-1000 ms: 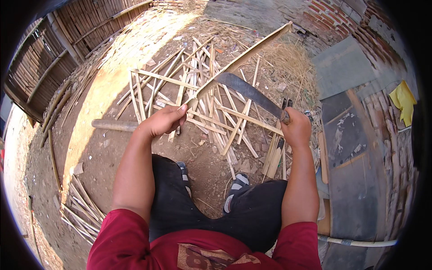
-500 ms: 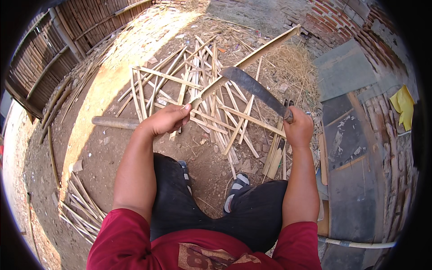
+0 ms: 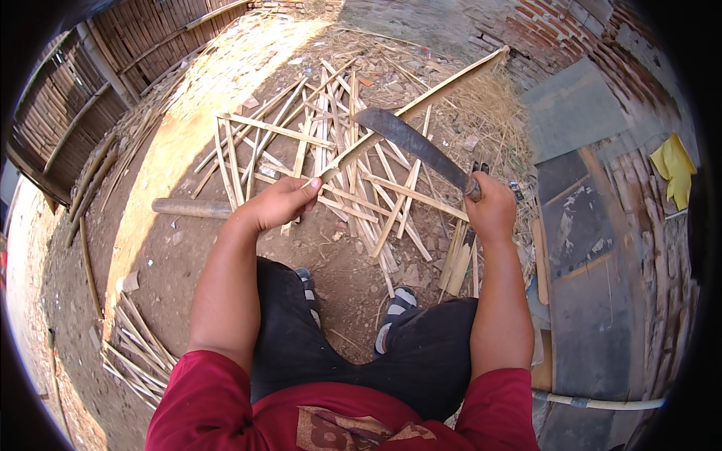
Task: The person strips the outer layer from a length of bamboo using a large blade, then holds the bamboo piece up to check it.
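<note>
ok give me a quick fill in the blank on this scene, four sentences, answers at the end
1. The right hand holds the machete by its ____, not its blade.
2. From the left hand, the long strip slants up and to the ____.
3. A thick round pole lies to the ____ of the left hand.
4. The crumpled sheet at the far right is coloured ____.

Missing words: handle; right; left; yellow.

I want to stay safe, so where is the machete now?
In the head view, the machete is mostly right of centre, in the upper half, gripped in the right hand and crossing the bamboo strip held by the left hand.
</note>
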Tool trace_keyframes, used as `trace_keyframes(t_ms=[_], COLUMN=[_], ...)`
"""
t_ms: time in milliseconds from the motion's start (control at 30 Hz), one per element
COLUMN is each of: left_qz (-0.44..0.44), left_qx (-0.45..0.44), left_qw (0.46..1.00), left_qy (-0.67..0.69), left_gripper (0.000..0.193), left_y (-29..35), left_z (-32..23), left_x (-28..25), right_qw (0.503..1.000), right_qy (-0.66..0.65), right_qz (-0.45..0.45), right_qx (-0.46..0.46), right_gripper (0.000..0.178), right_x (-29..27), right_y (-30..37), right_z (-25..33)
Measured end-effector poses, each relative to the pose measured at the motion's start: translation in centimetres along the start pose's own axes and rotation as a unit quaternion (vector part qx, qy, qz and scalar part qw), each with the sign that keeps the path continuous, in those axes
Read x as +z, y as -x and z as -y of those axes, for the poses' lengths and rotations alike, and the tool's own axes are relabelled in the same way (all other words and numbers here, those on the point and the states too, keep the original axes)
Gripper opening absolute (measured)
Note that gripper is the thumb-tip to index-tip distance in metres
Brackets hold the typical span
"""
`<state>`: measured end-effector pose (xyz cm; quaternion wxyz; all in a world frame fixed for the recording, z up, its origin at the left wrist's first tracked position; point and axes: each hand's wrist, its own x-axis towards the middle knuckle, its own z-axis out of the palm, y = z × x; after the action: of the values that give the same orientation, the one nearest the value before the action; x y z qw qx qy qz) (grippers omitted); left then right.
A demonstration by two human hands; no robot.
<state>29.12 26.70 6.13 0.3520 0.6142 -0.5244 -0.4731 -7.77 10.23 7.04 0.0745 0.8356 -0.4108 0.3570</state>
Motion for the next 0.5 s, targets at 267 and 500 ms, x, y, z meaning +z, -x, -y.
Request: trace_keyframes(t_ms=[267,500], left_qz=[0.027,0.027], left_qx=[0.030,0.009], left_qw=[0.991,0.989], left_qy=[-0.128,-0.147], left_gripper=[0.065,0.067], left_y=[-1.1,-1.6], left_z=[-0.2,-0.7], left_x=[2.0,3.2], right_qw=[0.998,0.997], right_qy=[-0.056,-0.038], right_qz=[0.023,0.061], right_qx=[0.004,-0.022], right_gripper=[0.033,0.025], right_x=[1.4,1.9], right_y=[-0.3,-0.6], right_z=[2.3,4.4])
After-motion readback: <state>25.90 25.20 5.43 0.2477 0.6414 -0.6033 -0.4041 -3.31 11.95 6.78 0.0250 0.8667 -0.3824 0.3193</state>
